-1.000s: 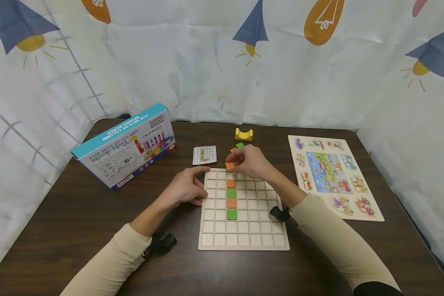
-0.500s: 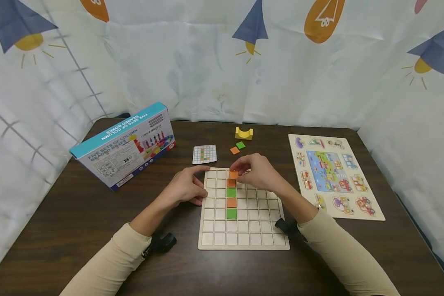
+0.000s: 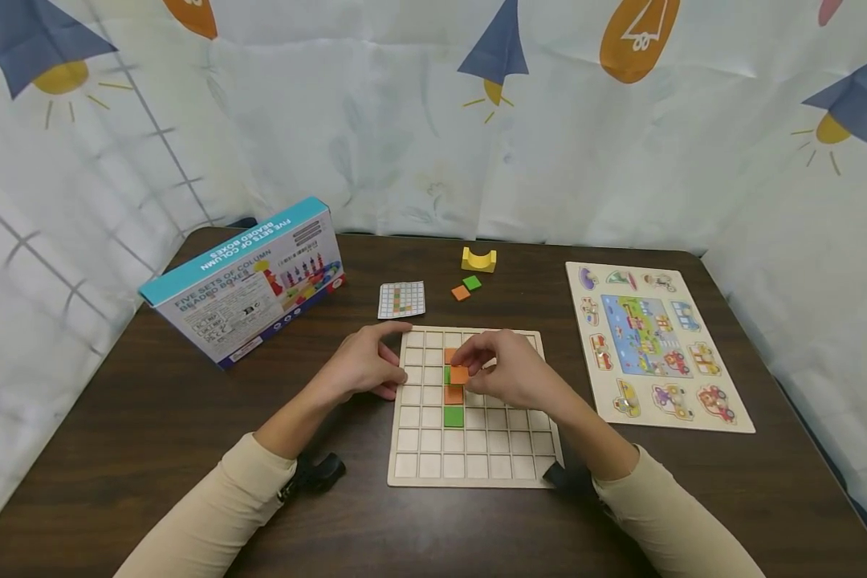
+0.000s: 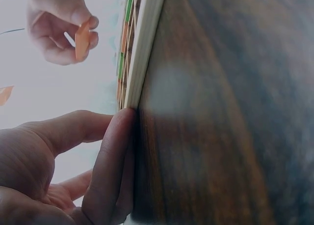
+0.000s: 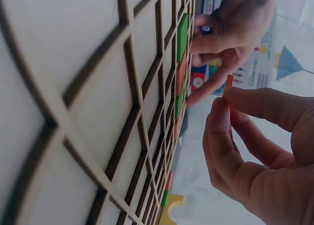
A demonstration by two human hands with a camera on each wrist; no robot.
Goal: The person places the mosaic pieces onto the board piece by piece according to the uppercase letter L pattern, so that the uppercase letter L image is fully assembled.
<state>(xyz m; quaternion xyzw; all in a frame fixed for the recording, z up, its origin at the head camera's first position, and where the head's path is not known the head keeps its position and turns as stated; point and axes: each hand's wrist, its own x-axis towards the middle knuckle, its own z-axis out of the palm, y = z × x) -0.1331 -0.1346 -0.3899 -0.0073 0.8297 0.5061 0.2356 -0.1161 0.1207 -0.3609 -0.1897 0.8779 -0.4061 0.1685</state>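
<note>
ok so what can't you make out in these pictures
- Head: part of the board, hidden by the right hand.
- Head: the card, exact pattern too small.
- Head: the box, fine print too small.
- Left wrist: the table, blurred.
- Right wrist: the board, cut off by the left edge.

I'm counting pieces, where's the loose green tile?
Head view: the loose green tile lies beyond the board, right of an orange tile, in front of the yellow block.

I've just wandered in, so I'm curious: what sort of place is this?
Perhaps a curtained play corner, judging by the white printed curtains, the pale wooden grid board and the cream rectangular picture puzzle board. Whether it's a home or studio, I can't tell.
</note>
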